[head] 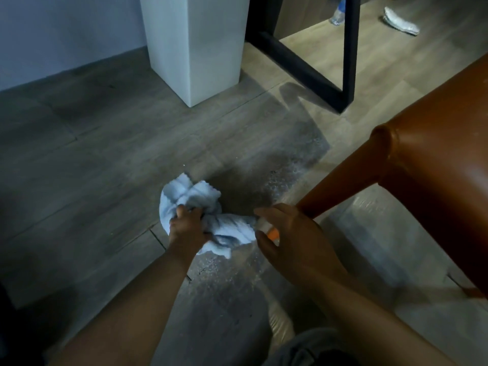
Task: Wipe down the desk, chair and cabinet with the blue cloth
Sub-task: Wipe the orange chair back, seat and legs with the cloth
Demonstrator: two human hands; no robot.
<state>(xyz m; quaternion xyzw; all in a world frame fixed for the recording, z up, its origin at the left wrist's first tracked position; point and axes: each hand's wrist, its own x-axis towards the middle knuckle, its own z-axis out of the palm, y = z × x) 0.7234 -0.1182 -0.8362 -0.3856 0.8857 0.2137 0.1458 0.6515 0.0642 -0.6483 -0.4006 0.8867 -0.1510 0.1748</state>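
My left hand (186, 227) grips the crumpled light-blue cloth (192, 199) low above the floor. Close to its right, my right hand (290, 231) is wrapped around a small spray bottle (269, 230) with a white top and an orange band, its nozzle end against the cloth. The brown leather chair (438, 165) fills the right side; one of its legs (332, 191) slants down just behind my right hand. A black metal desk frame (346, 62) stands at the upper right.
A white square pillar (195, 48) rises from the wood-look floor (92, 154) at top centre, beside a pale wall. A plastic bottle (339, 11) and a white shoe (401, 21) lie on the floor beyond the desk frame.
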